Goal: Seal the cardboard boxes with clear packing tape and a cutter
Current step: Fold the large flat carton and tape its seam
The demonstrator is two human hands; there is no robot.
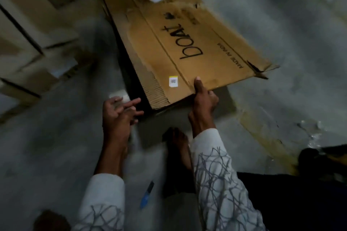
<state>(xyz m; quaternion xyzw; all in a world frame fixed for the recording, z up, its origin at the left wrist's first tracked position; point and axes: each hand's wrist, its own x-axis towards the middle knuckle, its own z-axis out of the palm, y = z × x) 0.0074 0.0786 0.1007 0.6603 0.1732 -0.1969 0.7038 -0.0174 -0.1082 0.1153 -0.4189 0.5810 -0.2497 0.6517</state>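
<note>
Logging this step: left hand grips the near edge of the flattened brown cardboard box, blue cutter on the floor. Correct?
No, head view: the right hand grips the near edge of the flattened brown cardboard box; blue cutter is on the floor.

A flattened cardboard box (178, 42) fills the middle of the concrete floor (293, 24); stacked cartons (28, 39) wall off the left, open floor stretches right, and a blue cutter (147, 194) lies beside a bare foot (178, 148).

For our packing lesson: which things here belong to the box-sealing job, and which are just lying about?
Job: flattened boAt box; right hand gripping its edge; blue cutter on the floor.
Lying about: cardboard scrap; crumpled clear film.
</note>
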